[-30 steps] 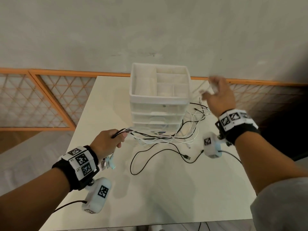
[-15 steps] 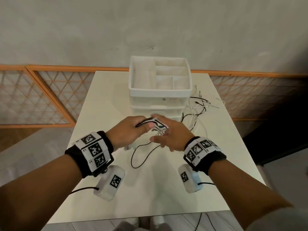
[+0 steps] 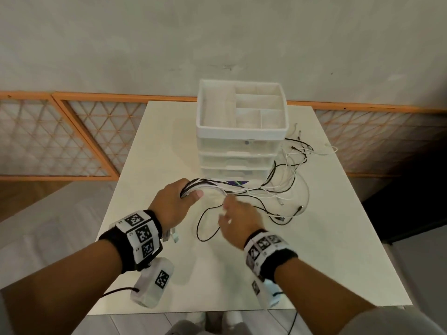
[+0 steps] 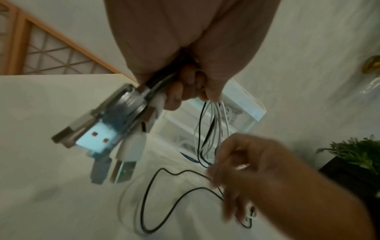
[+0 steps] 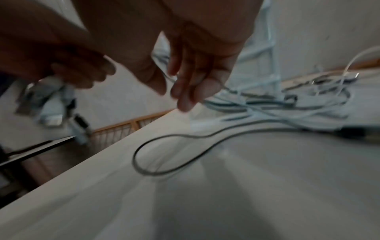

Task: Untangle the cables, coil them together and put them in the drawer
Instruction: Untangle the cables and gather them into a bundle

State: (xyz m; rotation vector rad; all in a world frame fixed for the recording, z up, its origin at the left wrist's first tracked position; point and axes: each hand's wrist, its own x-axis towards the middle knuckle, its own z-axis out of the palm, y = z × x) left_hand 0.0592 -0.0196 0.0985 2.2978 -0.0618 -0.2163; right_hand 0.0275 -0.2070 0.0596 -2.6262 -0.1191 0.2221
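My left hand (image 3: 191,194) grips a bundle of black and white cables (image 3: 261,189) just in front of the white drawer unit (image 3: 242,135). Their USB plugs (image 4: 96,138) hang below the fist. The loose ends trail right of the drawers in a tangle (image 3: 297,153). My right hand (image 3: 226,207) hovers just right of the left hand, fingers relaxed and brushing the strands (image 5: 236,94); that view is blurred. One black cable makes a loop (image 3: 200,228) on the table under my hands. All drawer fronts look closed.
The white table (image 3: 169,141) stands against a grey wall, with orange lattice screens (image 3: 60,136) to the left and behind. The drawer unit's top is an open divided tray (image 3: 254,102). A green plant (image 4: 357,151) stands off to the right.
My right hand came from high on the right to the left hand's bundle, then slid down and right along the cables. The left hand kept its grip and shifted slightly left.
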